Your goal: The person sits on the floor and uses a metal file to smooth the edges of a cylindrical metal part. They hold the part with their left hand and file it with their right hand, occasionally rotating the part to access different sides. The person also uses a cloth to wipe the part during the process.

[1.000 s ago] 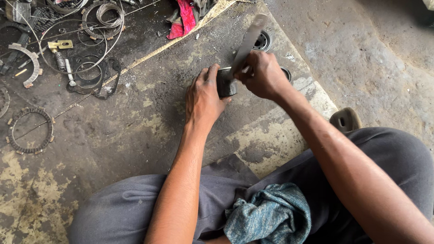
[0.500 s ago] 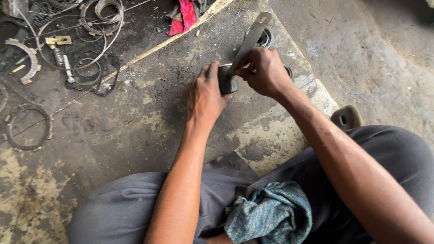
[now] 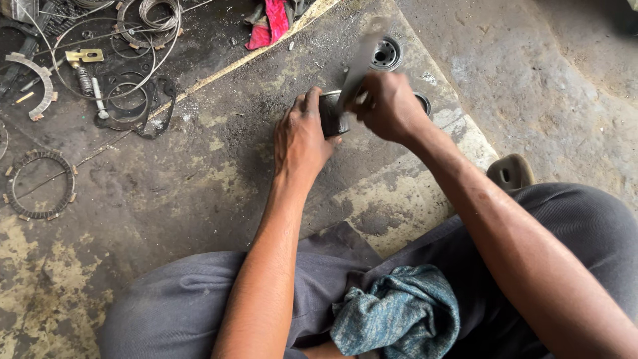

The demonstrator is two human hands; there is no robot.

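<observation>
Dark metal part (image 3: 330,114): small, roundish and grimy, sitting on the stained concrete floor (image 3: 199,186) right in front of the person's knees.
Left hand (image 3: 300,136): wrapped around the part from the near side, thumb up on top, pinning it to the floor.
Right hand (image 3: 389,106): fist closed tight on the lower end of a flat metal bar (image 3: 359,63), touching the part's far side.
Bar: grey, blurred, slanting up and away from the part.
Just beyond: a round bearing-like piece (image 3: 385,53) and part of a dark ring (image 3: 423,101) behind the right wrist.
Lap: a blue-green rag (image 3: 399,312) on the grey trousers.
Far left: a toothed friction ring (image 3: 40,185), gaskets and wire loops (image 3: 136,100), a red cloth (image 3: 272,23) up top.
</observation>
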